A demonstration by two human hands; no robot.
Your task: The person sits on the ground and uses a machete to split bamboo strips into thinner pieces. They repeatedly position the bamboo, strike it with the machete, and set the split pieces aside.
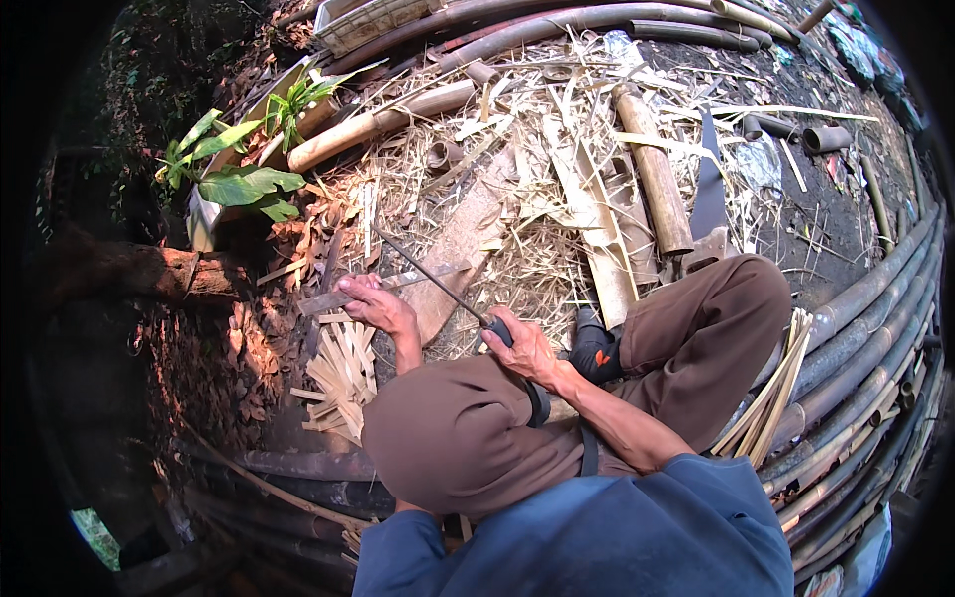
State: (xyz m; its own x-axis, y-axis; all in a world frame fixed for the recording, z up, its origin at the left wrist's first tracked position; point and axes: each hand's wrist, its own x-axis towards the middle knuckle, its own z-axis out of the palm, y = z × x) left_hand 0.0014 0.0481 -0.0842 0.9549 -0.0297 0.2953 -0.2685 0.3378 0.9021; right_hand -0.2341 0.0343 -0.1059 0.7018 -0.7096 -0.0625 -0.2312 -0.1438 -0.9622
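Note:
My right hand [524, 348] is closed round the dark handle of a file [446, 289], a thin dark rod that slants up and away to the left. My left hand [380, 306] grips a long flat grey blade [431, 277], whose ends stick out on both sides of the fingers. The file crosses over this blade just right of my left hand; whether they touch, I cannot tell. A pale wooden board [460, 244] lies under and beyond the blade. Close to my left wrist, a fanned heap of split bamboo strips [338, 376] rests on the ground.
A saw [708, 184] with a dark blade stands beyond my right knee, beside a bamboo pole [652, 174] and a split bamboo piece [597, 219]. Shavings [527, 214] litter the ground. Stacked poles [865, 318] line the right, with a strip bundle [771, 393]; a leafy plant [244, 184] grows far left.

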